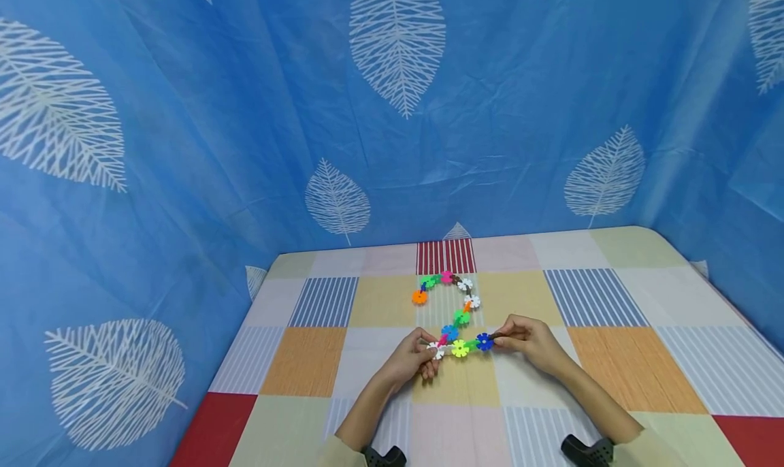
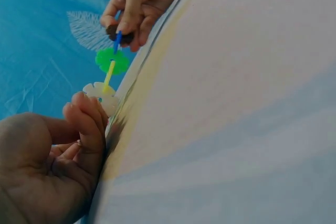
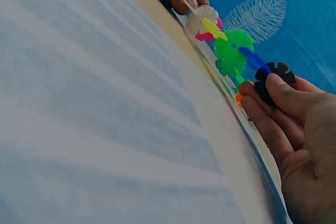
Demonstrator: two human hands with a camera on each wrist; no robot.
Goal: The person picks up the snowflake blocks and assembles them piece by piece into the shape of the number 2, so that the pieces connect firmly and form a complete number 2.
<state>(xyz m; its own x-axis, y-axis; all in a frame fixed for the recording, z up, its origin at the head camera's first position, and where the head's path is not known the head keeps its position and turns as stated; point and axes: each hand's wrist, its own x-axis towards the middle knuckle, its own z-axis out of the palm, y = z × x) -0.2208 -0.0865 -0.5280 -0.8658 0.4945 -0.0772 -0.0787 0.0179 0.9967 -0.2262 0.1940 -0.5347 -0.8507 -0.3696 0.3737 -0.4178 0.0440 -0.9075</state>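
Note:
A chain of colourful plastic snowflake discs (image 1: 462, 317) curves across the tablecloth, its discs slotted edge to edge. My left hand (image 1: 407, 358) pinches a white disc (image 1: 436, 350) at the near left bend. On the right, my right hand (image 1: 533, 344) grips a dark brown or black disc (image 3: 283, 72) at the near end, between thumb and fingers. Between the hands run a yellow disc (image 1: 459, 348), a green disc (image 2: 112, 61) and a blue disc (image 1: 484, 342). The far end curls left to an orange disc (image 1: 419, 297). My left fingers partly hide the white disc.
A patchwork tablecloth (image 1: 343, 426) of checks and stripes covers the table. Blue curtains with white leaf prints (image 1: 490, 113) hang behind it and at both sides. Black wrist straps (image 1: 588, 450) sit at the sleeve ends.

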